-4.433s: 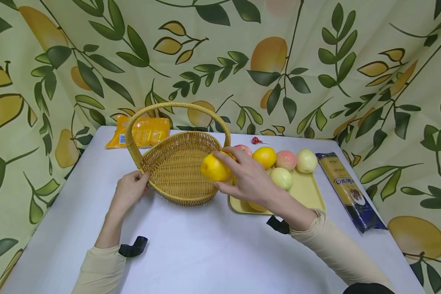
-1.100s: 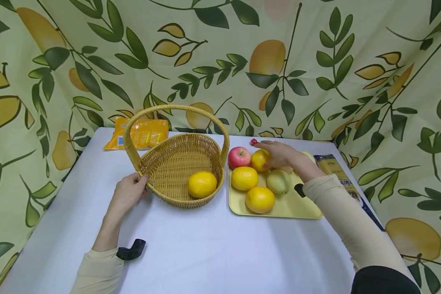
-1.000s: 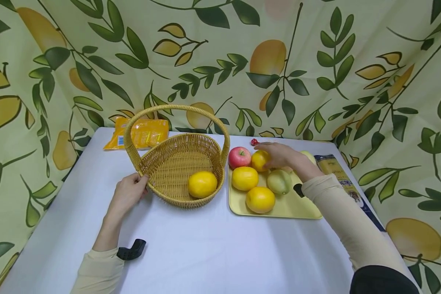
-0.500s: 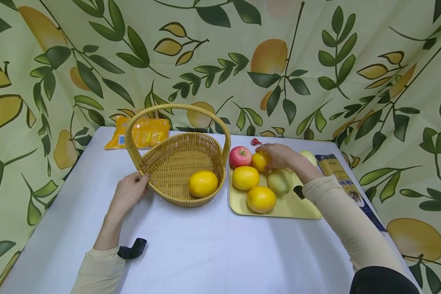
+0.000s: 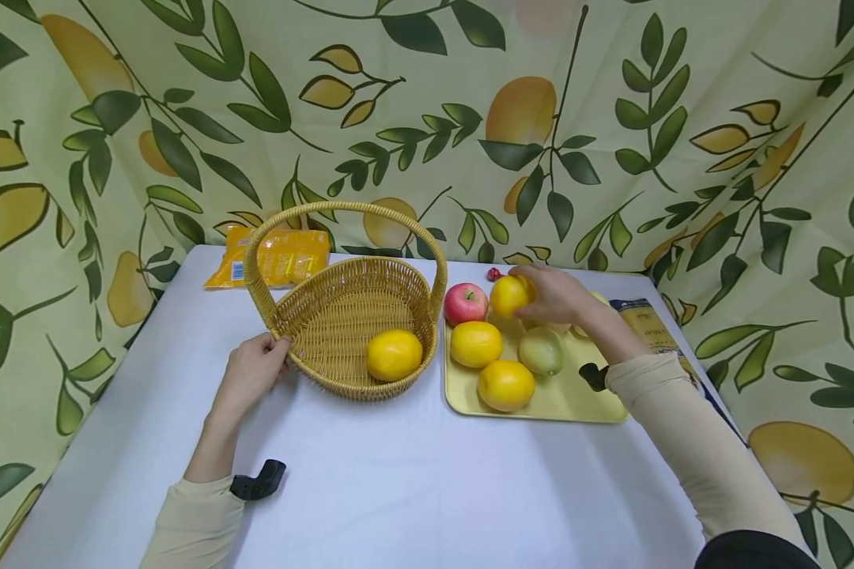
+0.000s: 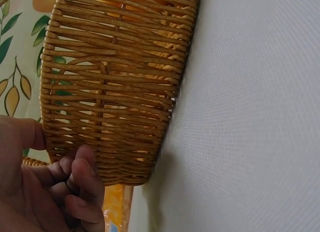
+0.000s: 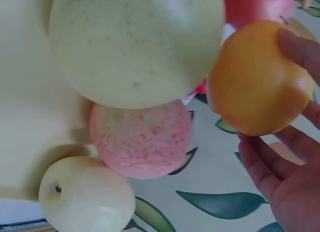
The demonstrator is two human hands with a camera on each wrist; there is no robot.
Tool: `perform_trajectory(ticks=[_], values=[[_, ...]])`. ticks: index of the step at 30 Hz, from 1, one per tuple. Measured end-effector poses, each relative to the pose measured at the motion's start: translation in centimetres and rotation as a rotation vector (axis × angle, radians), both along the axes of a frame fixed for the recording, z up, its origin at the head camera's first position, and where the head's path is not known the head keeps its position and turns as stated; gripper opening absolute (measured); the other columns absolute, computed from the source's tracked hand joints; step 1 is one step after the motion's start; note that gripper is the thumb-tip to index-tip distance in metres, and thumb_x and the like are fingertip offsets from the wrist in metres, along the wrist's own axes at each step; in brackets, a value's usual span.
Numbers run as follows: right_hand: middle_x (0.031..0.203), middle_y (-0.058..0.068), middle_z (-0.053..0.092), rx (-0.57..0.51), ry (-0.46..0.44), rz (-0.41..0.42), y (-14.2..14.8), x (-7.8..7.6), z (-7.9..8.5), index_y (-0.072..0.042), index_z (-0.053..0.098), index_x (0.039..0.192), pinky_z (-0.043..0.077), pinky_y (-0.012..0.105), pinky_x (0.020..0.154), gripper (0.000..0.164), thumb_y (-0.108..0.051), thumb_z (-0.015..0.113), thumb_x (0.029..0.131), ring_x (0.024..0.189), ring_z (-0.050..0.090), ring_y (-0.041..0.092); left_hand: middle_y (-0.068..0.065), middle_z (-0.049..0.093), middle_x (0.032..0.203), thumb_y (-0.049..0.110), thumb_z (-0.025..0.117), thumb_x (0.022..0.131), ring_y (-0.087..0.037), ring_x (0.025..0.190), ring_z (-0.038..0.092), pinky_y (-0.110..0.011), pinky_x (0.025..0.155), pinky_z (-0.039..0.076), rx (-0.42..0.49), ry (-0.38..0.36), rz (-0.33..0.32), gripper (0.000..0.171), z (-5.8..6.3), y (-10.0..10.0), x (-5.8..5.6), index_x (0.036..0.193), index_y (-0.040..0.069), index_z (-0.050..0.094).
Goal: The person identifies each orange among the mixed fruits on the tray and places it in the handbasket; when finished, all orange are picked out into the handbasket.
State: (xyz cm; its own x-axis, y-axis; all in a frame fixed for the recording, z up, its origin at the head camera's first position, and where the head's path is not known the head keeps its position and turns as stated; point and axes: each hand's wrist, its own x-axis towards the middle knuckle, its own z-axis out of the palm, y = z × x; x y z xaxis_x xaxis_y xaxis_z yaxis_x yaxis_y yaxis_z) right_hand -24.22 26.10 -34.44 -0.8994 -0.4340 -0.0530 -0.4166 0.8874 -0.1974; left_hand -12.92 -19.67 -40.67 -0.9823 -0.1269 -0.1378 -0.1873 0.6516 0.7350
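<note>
My left hand (image 5: 251,370) pinches the near left rim of a round wicker basket (image 5: 341,316) with a tall arched handle. In the left wrist view, the thumb is at the rim and curled fingers lie against the woven wall (image 6: 115,92). One yellow citrus fruit (image 5: 394,356) lies inside the basket. My right hand (image 5: 558,296) grips a yellow-orange citrus fruit (image 5: 510,295) over the back of a yellow tray (image 5: 576,403). On that tray are a red apple (image 5: 466,304), two more yellow fruits (image 5: 505,386) and a pale green fruit (image 5: 541,351).
A speckled peach (image 7: 142,137) and a cream-coloured round fruit (image 7: 87,194) sit beside the pale green one. An orange packet (image 5: 285,257) lies behind the basket. A long gold-and-blue packet (image 5: 648,324) lies right of the tray, and a small red item (image 5: 494,274) behind it.
Earlier my right hand brought a yellow fruit to the basket, where it now lies. Now it has lifted another citrus fruit slightly from the tray's back. My left hand stays on the rim.
</note>
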Motion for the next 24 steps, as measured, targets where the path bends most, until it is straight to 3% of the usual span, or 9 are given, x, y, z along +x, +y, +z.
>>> perform_trajectory(ticks=[6,16,19,24], values=[[0.133,0.016,0.056,-0.110,0.077,-0.039,-0.7,1.8,1.5,-0.013,0.048,0.140,0.048,0.053,0.091,0.077,-0.040,0.081,0.076,0.111,0.056,0.035,-0.007,0.064,0.068,0.033,0.041,0.101,-0.017,0.062,0.053,-0.031,0.055,0.040,0.001,0.002,-0.004,0.039,0.2,0.0,0.1,0.082,0.003,0.058],[0.127,0.011,0.059,-0.318,0.264,0.030,-3.1,5.3,4.9,-0.011,0.051,0.135,0.048,0.043,0.088,0.074,-0.038,0.082,0.075,0.104,0.056,0.025,-0.009,0.065,0.070,0.034,0.040,0.101,-0.017,0.062,0.053,-0.030,0.055,0.040,0.000,0.007,-0.002,0.041,0.2,0.0,0.1,0.082,0.002,0.058],[0.125,0.010,0.060,-0.372,0.308,0.073,-4.3,6.2,5.9,-0.009,0.051,0.134,0.048,0.041,0.087,0.073,-0.036,0.083,0.074,0.102,0.056,0.023,-0.010,0.065,0.070,0.034,0.040,0.101,-0.017,0.062,0.054,-0.030,0.055,0.041,0.002,0.006,-0.003,0.041,0.2,0.0,0.0,0.083,0.002,0.058],[0.123,0.011,0.062,-0.456,0.404,0.213,-6.6,7.4,7.0,-0.005,0.053,0.131,0.050,0.037,0.084,0.073,-0.029,0.086,0.070,0.099,0.059,0.022,-0.009,0.065,0.070,0.034,0.040,0.101,-0.017,0.062,0.054,-0.030,0.055,0.041,0.003,0.009,-0.006,0.041,0.1,0.0,0.0,0.082,0.002,0.058]])
